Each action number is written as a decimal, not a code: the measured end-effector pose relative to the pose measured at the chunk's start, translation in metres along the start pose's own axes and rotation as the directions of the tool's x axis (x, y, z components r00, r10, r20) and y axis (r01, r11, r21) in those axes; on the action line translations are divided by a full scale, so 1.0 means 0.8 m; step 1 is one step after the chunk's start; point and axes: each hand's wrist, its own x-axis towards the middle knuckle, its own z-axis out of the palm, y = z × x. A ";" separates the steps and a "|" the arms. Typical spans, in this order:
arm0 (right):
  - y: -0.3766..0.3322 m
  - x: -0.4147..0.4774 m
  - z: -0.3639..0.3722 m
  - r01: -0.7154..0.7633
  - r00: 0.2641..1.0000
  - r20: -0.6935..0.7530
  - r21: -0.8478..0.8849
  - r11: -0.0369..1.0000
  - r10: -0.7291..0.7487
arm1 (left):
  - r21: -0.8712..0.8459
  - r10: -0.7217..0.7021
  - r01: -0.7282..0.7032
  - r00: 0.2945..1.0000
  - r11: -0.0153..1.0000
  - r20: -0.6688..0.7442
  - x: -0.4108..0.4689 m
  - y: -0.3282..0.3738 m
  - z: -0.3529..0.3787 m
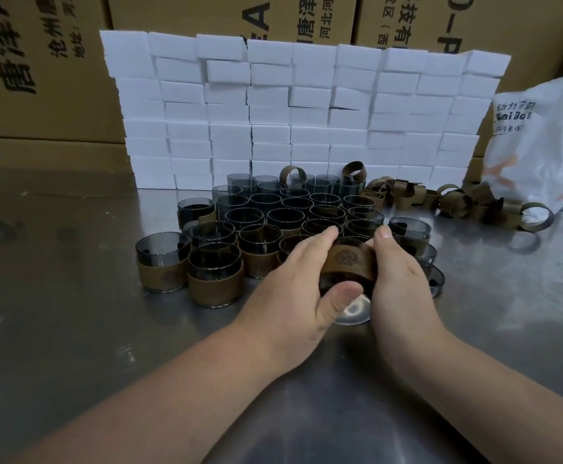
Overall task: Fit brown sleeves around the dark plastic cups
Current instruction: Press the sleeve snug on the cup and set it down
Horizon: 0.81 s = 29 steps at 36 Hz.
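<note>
My left hand and right hand both clasp one dark translucent plastic cup, tilted base-toward-me near the steel tabletop. A soft brown embossed sleeve is around it. The cup seems light, stiff and slippery, so I'd hold it by the sleeve's edges.

Cups cluster mid-bench; loose sleeves lie to their right, stacked blocks behind, cartons rearmost.

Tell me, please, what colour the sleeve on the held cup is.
The sleeve is brown with a darker round emblem, shown in the head view.
</note>
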 end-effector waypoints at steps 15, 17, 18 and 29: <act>-0.006 -0.005 0.004 0.016 0.998 0.063 0.053 0.998 -0.020 | 0.019 0.098 -0.096 0.985 0.995 -0.143 -0.001 0.009 -0.002; -0.007 -0.004 0.003 0.028 0.993 0.109 0.050 0.998 -0.034 | 0.019 0.099 -0.097 0.984 0.995 -0.149 -0.001 0.007 -0.002; -0.008 -0.003 0.003 0.046 0.989 0.135 0.040 0.998 -0.051 | 0.018 0.105 -0.103 0.982 0.994 -0.158 -0.001 0.006 -0.002; -0.012 -0.002 -0.002 0.265 0.940 0.268 -0.196 0.944 -0.209 | 0.063 0.095 -0.077 0.916 0.995 -0.389 0.001 -0.003 -0.004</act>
